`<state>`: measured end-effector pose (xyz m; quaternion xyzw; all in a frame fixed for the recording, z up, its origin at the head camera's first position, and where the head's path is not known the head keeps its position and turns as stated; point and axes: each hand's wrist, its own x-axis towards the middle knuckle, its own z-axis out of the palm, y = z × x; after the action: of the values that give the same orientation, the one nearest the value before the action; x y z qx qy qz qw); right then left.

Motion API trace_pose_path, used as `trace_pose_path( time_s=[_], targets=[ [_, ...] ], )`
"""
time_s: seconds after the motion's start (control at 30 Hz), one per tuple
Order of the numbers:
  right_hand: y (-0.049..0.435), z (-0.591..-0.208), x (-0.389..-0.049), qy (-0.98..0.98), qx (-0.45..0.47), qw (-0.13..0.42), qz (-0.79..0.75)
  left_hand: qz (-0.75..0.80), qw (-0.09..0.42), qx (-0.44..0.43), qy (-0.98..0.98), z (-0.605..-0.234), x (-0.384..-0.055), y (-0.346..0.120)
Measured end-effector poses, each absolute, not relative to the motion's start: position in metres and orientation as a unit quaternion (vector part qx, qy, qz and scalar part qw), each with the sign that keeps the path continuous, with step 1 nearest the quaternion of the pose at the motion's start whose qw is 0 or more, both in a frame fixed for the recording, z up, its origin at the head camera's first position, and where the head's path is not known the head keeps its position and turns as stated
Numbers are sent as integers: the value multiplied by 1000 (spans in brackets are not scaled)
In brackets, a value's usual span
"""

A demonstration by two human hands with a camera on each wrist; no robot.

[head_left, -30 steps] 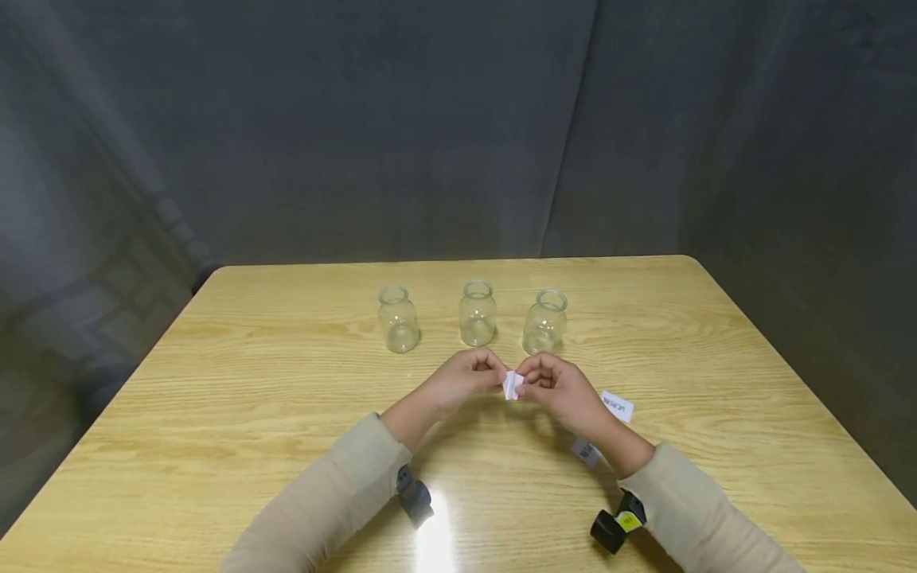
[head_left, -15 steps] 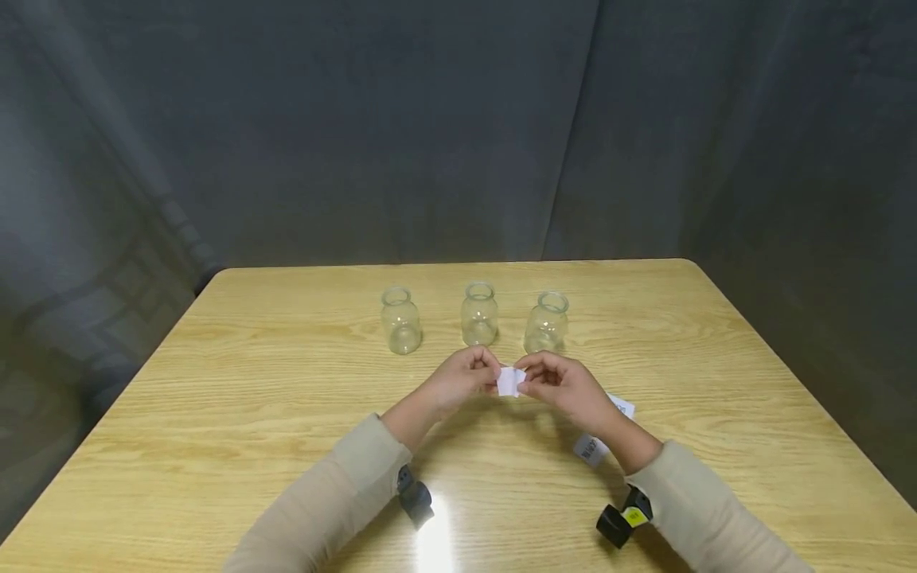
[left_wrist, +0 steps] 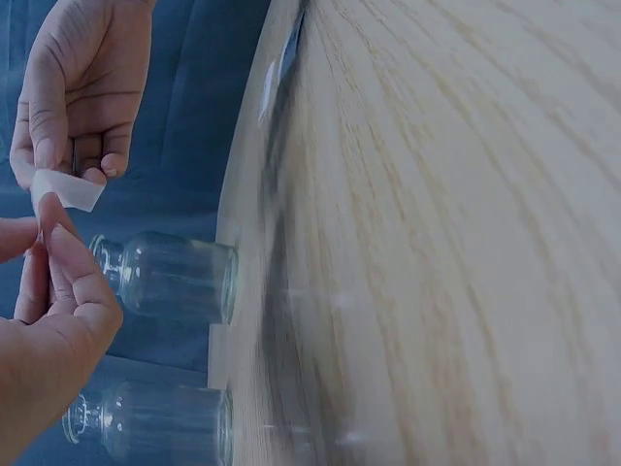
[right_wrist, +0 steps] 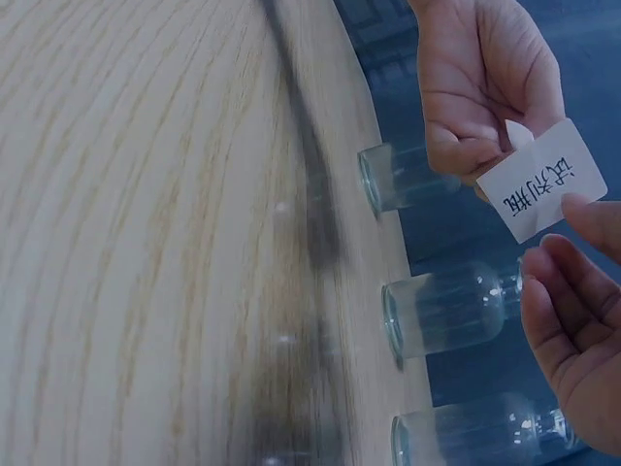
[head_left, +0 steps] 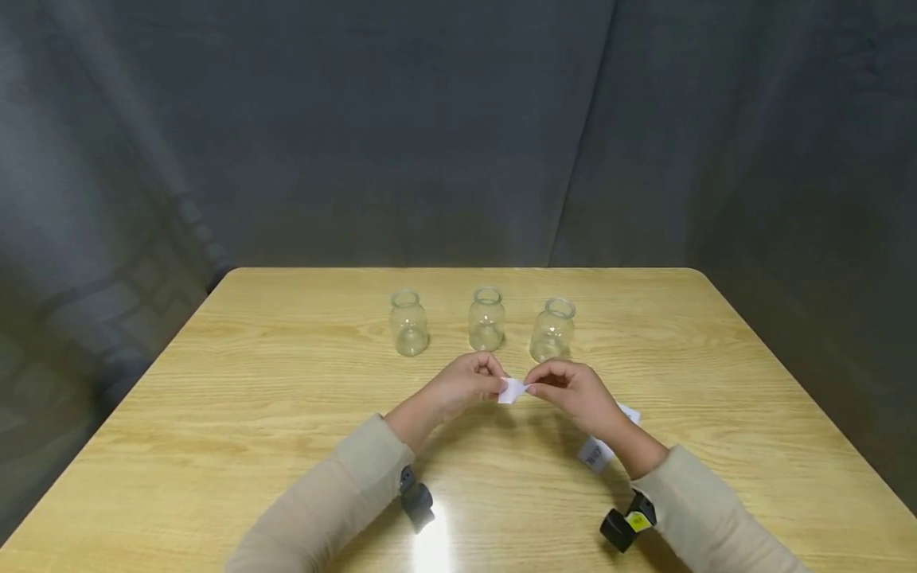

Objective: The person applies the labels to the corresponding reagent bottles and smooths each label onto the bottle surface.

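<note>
In the head view a small white paper label (head_left: 512, 391) is held between the two hands, above the table. My left hand (head_left: 461, 387) pinches its left part between thumb and fingers. My right hand (head_left: 575, 395) pinches its right end with thumb and forefinger. Handwritten characters show on the label (right_wrist: 545, 181) in the right wrist view, and a small flap curls up at one edge. From the left wrist side the label (left_wrist: 70, 191) looks blank and bent. Two more written labels, one label (head_left: 596, 454) and another label (head_left: 630, 413), lie partly hidden by the right forearm.
Beyond the hands stand three clear glass jars without lids: a left jar (head_left: 410, 325), a middle jar (head_left: 486, 321) and a right jar (head_left: 552, 331). The wooden table (head_left: 251, 414) ends at a grey curtain (head_left: 401, 143).
Both hands keep hold of the label. It has turned between them, and its right end now narrows to a point at the right fingertips. The head view has shifted slightly.
</note>
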<state>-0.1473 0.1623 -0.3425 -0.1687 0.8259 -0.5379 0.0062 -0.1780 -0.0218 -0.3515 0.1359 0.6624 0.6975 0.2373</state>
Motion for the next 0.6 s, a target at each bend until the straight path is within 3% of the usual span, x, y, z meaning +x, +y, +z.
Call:
trace_pose_path(
  time_s=[0.6],
  targets=[
    [170, -347, -148, 814, -179, 25, -552, 669, 268, 137, 680, -359, -182, -30]
  ],
)
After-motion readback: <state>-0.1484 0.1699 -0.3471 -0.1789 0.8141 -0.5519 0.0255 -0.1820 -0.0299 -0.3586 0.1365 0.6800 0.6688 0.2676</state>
